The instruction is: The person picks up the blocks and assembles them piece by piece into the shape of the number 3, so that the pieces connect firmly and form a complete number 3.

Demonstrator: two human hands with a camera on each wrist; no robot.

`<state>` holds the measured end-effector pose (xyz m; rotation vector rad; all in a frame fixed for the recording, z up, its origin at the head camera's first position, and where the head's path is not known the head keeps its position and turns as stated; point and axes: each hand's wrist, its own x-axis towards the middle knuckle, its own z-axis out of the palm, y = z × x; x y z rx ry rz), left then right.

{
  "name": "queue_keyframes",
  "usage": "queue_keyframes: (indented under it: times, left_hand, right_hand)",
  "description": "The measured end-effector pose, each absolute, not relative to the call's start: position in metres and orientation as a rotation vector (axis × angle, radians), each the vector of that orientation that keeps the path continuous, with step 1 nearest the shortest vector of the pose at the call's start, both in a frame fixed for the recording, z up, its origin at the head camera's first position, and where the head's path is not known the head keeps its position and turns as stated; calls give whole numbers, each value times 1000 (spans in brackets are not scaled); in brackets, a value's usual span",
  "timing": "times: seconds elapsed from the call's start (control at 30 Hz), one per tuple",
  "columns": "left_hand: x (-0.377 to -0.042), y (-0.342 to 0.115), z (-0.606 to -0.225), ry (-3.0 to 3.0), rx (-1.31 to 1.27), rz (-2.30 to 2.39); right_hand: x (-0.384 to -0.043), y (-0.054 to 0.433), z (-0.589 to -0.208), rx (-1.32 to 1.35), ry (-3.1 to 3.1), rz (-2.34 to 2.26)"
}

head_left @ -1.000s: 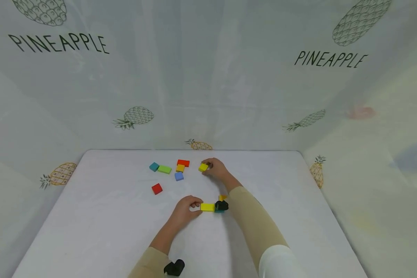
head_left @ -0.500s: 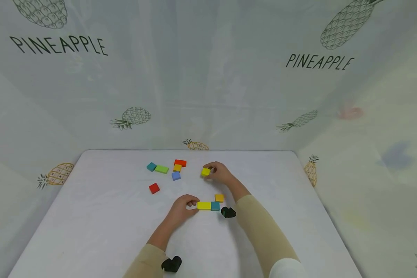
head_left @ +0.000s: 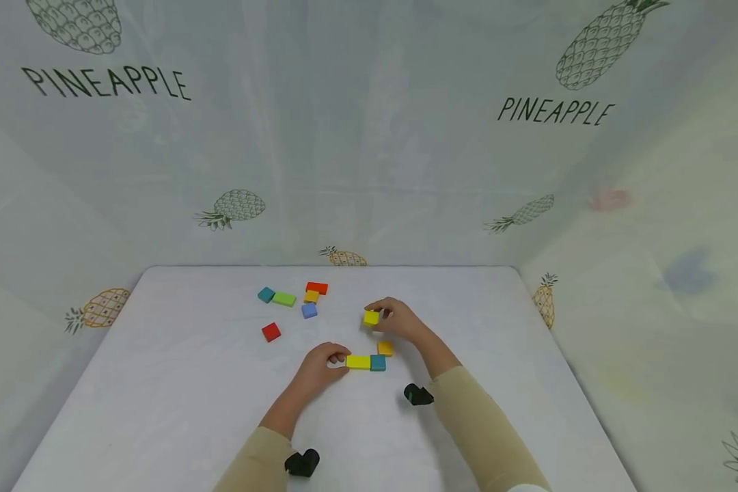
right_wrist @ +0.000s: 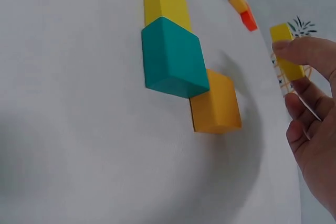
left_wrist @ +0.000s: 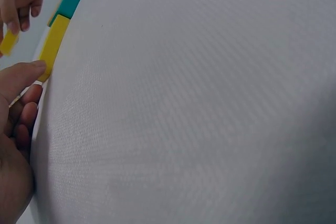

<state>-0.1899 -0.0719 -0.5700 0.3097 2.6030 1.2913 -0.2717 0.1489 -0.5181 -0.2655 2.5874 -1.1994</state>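
Observation:
My left hand [head_left: 317, 369] pinches the left end of a long yellow block [head_left: 358, 362] lying on the white table. A teal block [head_left: 378, 363] sits end to end with that block on its right. Behind the teal block lies an orange block [head_left: 385, 348], meeting it near a corner in the right wrist view. My right hand [head_left: 400, 320] pinches a smaller yellow block [right_wrist: 287, 52] between thumb and fingers. This piece hangs above the table, behind the row.
Farther back on the left lie a red block [head_left: 316, 288], a small orange block [head_left: 311, 296], a blue block [head_left: 309, 310], a green block [head_left: 284, 299] and another teal block [head_left: 266, 294]. A red square block [head_left: 271, 332] lies nearer. A pineapple-print curtain [head_left: 369, 150] hangs behind the table [head_left: 160, 410].
My right hand has come nearer and slightly right with the small yellow block, toward the row. My left hand stays at the long yellow block. The head view has shifted slightly.

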Motion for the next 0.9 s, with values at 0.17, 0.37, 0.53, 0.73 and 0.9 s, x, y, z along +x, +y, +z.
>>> queue_keyframes:
  times: [0.17, 0.37, 0.53, 0.73, 0.9]
  left_hand:
    - [-189, -72, -567, 2609, 309, 1289]
    - [-189, -70, -565, 2606, 307, 1297]
    - [-190, -71, -568, 2605, 329, 1294]
    - [-191, -73, -571, 2605, 323, 1303]
    - [-191, -74, -570, 2608, 330, 1305]
  right_hand:
    - [-260, 156, -515, -341, 2589, -1213]
    - [-246, 166, -512, -437, 2583, -1202]
    - [-233, 173, -512, -492, 2566, -1166]
    - [-217, 180, -516, -532, 2570, -1160]
    - [-205, 186, -523, -549, 2579, -1168]
